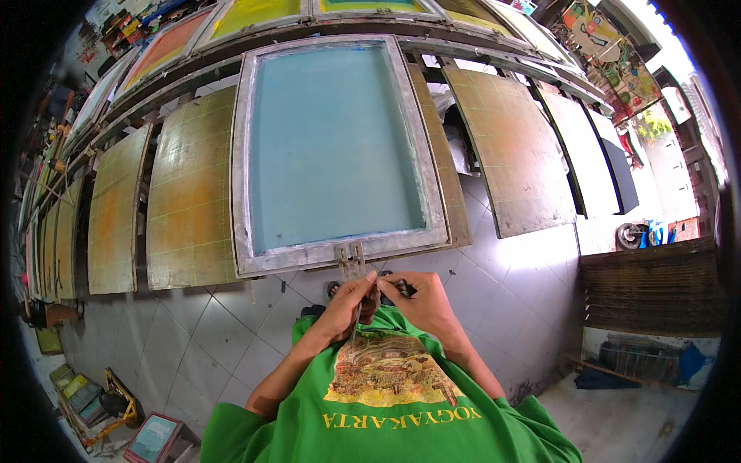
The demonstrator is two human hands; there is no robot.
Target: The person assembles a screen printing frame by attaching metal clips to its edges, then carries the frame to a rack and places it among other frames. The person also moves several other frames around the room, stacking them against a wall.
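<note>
A large screen-printing frame (241,177) with pale blue mesh (336,147) lies in front of me on a board. At the middle of its near edge a slotted metal bracket (352,261) sticks out toward me. Just below that bracket my left hand (349,307) and my right hand (426,302) meet, thumbs and fingers pinched together. Part of a small dark object (403,288) shows inside my right hand; its kind cannot be made out. Whatever my left fingers pinch is mostly hidden by them.
Wooden printing boards (191,193) stand in a row on both sides, one board (509,154) close on the right. Beyond a rail are more coloured screen frames (255,15). Grey floor tiles (224,339) run beneath. A slatted dark panel (648,285) stands at right; a small red-edged frame (153,438) lies lower left.
</note>
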